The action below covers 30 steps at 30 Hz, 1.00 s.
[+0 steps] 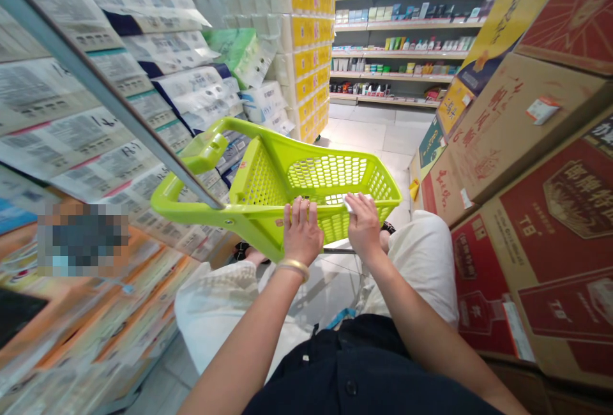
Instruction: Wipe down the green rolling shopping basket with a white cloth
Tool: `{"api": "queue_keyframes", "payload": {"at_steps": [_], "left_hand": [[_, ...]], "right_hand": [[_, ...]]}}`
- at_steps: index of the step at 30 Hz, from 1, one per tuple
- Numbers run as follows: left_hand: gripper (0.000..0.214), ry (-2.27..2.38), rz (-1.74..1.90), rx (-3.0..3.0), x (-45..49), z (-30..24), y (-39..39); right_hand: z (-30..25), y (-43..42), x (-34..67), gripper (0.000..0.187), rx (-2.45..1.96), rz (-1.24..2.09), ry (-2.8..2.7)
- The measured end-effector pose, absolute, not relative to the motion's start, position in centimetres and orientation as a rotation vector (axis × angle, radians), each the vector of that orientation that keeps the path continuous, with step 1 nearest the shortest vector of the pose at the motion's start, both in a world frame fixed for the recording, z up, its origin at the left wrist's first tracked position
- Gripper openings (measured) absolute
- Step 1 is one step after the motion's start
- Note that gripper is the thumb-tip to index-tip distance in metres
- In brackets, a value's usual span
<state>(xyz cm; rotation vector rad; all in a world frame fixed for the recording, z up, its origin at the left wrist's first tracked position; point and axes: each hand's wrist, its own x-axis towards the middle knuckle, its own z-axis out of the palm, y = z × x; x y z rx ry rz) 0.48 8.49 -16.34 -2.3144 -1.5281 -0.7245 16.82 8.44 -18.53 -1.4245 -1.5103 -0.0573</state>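
A lime-green shopping basket (268, 211) with perforated walls stands tilted in front of me, between my knees. My left hand (302, 236), with a gold-coloured bangle at the wrist, grips the basket's near rim with its fingers curled over the top. Farther right on that same rim, my right hand (364, 226) presses a small white wipe (350, 203) under its fingers; whether it is cloth or paper I cannot tell. A metal pull-handle bar (119, 105) rises from the basket toward the upper left. Little shows inside the basket.
Stacked white tissue packs (52, 96) line the left side. Cardboard cartons (517, 121) rise close on the right. Yellow-and-white packs (306, 51) form a tall stack ahead, with shelves of small bottles and boxes (407, 16) behind. Pale floor tiles (383, 128) run between.
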Motion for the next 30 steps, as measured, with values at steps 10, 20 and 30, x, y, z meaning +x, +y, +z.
{"api": "queue_keyframes", "payload": {"at_steps": [10, 20, 30], "left_hand": [[0.057, -1.514, -0.716, -2.33, -0.1, -16.2, 8.5], [0.057, -1.51, -0.736, -2.337, 0.0, -16.3, 8.5], [0.057, -1.54, -0.764, -2.33, 0.3, -16.4, 8.4]], "right_hand": [[-18.6, 8.5, 18.5, 0.042, -1.419, -0.027, -1.532], [-18.0, 7.9, 15.0, 0.047, -1.292, 0.017, -1.707], [-18.4, 8.2, 16.6, 0.045, -1.406, 0.008, -1.545]]}}
